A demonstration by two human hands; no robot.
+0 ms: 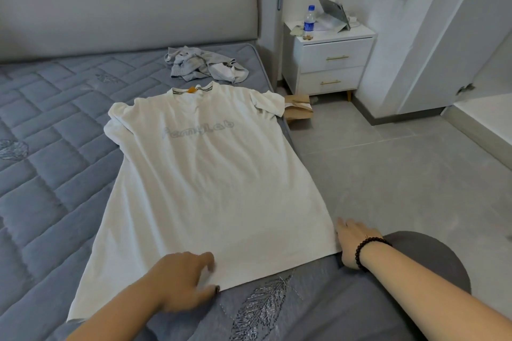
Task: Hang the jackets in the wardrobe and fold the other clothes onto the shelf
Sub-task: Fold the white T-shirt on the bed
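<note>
- Two garments lie on your mattress (55,124): a white T-shirt (210,180) spread flat at the centre of the frame, and a grey bundle of clothes (203,66) crumpled above it, near the headboard (127,3).
- White T-shirt: collar toward the top of the frame, hem toward you, pale lettering across the chest, an orange tag inside the neck. Its right sleeve hangs over the mattress edge.
- Your left hand (182,282), lower centre: it rests on the shirt's hem, with the forefinger and thumb lying on the cloth. You cannot tell from this view whether they pinch the fabric or only press it.
- Your right hand (353,241), lower right: fingers straight and laid against the shirt's lower right corner at the mattress edge, clasping nothing. A dark bead bracelet (370,250) circles that wrist.
- Nightstand (332,63), upper right: white, two drawers with gold handles. On top stand a water bottle (309,19) with a blue cap and a propped tablet (333,12).
- Brown paper bag (299,109): on the grey tiled floor (401,180), between the mattress and the nightstand.
- White door panel (443,44): far right of the frame.
</note>
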